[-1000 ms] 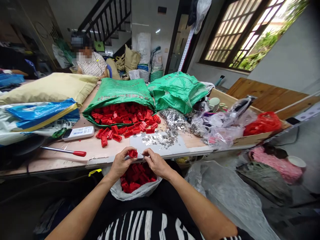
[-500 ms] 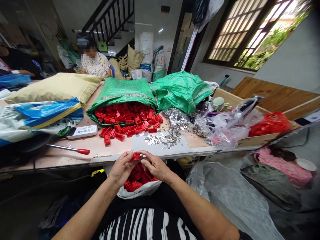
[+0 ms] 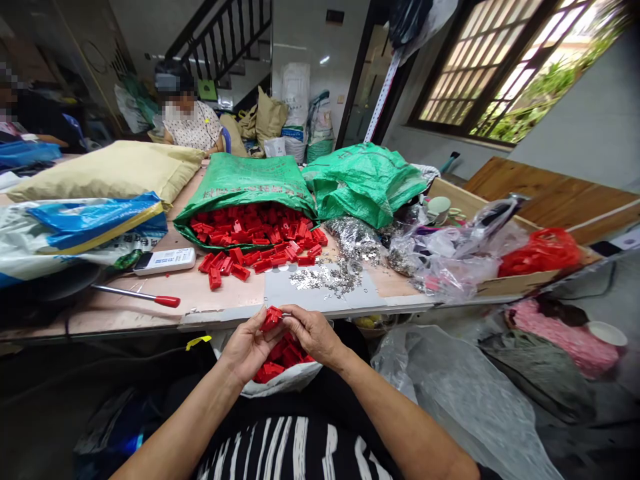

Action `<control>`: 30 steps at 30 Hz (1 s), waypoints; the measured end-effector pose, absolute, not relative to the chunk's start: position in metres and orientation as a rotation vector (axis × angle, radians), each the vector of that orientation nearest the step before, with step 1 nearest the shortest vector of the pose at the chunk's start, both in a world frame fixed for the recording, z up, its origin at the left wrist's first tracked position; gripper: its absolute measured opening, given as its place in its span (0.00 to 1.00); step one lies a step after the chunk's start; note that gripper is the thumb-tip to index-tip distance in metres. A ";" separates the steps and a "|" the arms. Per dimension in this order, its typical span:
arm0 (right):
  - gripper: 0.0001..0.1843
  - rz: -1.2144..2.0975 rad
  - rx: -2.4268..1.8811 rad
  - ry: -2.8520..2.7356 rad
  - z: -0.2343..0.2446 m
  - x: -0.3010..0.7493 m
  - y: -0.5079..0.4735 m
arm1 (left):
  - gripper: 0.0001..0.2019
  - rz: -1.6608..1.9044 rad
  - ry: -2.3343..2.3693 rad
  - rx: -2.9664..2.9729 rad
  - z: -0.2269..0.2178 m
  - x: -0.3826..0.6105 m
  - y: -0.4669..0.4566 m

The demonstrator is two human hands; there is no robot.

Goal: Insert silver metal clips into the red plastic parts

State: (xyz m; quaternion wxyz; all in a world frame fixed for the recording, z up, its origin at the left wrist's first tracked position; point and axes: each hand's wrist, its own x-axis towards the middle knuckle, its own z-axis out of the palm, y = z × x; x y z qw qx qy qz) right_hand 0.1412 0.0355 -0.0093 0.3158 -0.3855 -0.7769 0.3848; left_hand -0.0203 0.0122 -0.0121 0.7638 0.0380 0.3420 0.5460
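My left hand (image 3: pixel 250 343) grips a small red plastic part (image 3: pixel 271 319) between thumb and fingers, just in front of the table's edge. My right hand (image 3: pixel 313 337) is pinched closed at the right side of that part; whatever its fingertips hold is too small to make out. Below both hands, a white sack (image 3: pixel 295 381) holds many similar red parts (image 3: pixel 273 371). Ahead on the table, more red parts (image 3: pixel 240 227) spill out of a green woven bag (image 3: pixel 250 179). Small flat metal pieces (image 3: pixel 325 280) lie scattered on a grey board (image 3: pixel 280 293) near the edge.
A lever with a red handle (image 3: pixel 167 302) and a white device (image 3: pixel 165 261) lie left. Stuffed sacks (image 3: pixel 110 170) stand behind them. Right are a second green bag (image 3: pixel 355 177), clear plastic bags (image 3: pixel 455 260) and a red bag (image 3: pixel 540 250). Another person (image 3: pixel 193 123) sits across the table.
The red part has turned in my left hand, showing a different side. My left fingers have opened out a little beneath it, while my right hand stays close against it.
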 end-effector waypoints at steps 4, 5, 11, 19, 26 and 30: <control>0.20 1.240 -0.976 -1.851 -0.019 0.141 0.037 | 0.03 1.164 0.721 0.301 -0.022 -0.024 0.008; 0.21 1.266 -0.984 -1.816 -0.022 0.141 0.038 | 0.05 1.158 0.749 0.403 -0.023 -0.025 0.007; 0.19 1.071 -1.176 -1.895 -0.024 0.161 0.050 | 0.13 1.169 1.098 0.962 -0.025 -0.041 0.019; 0.09 0.342 -1.724 -1.900 -0.010 0.217 0.077 | 0.25 1.500 1.993 1.594 -0.019 -0.087 0.064; 0.08 0.138 -1.860 -2.087 -0.011 0.224 0.084 | 0.36 1.099 2.447 1.656 -0.015 -0.104 0.090; 0.05 0.141 -1.881 -2.154 -0.014 0.219 0.089 | 0.32 0.839 2.453 1.730 -0.017 -0.106 0.098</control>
